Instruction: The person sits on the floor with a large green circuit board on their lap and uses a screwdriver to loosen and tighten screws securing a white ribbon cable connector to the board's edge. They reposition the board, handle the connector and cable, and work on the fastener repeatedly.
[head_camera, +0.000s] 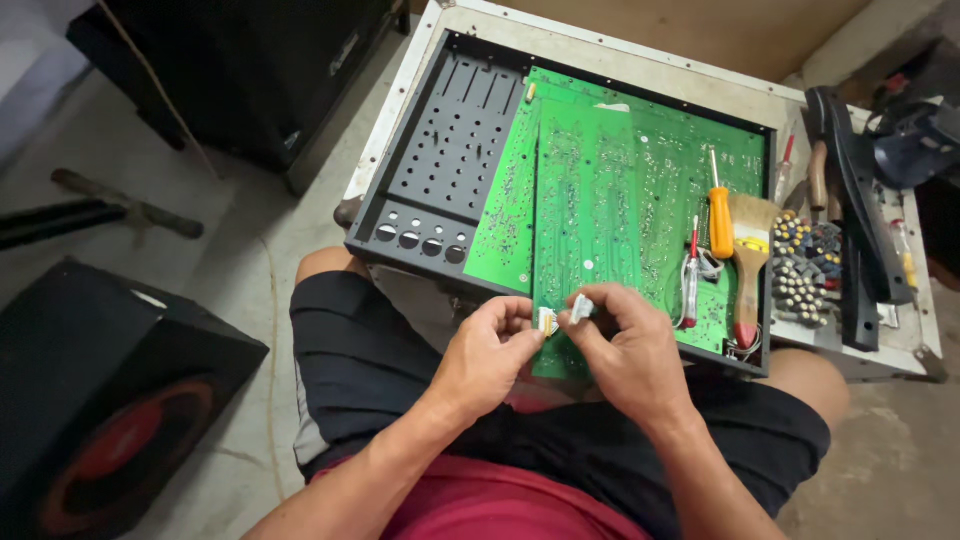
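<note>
Hands meet in the middle, just below the near edge of an open black metal chassis (440, 130) that lies on a worn white desk (640, 70). The left hand (488, 350) pinches a small pale plastic connector (547, 320) between thumb and forefinger. The right hand (625, 350) grips a second small white connector piece (582, 308) with its fingertips, and the two pieces are almost touching each other. Both hands are over the lap of the person, who sits in black shorts and a red shirt.

Inside the chassis are large green circuit boards (590, 190), with the solder side up. On the right part of the boards rest an orange-handled screwdriver (720, 215), a thin screwdriver with a red and clear handle (691, 270), and a wooden-handled paint brush with pale bristles (750, 260). The left part of the chassis is bare black metal with rows of round holes.

To the right of the chassis, on the desk, stands a tray of small screwdriver bits (805, 265), and beside it lies a long black tool (850, 200). On the concrete floor at the left sits a black speaker box with a red cone (110, 420).
</note>
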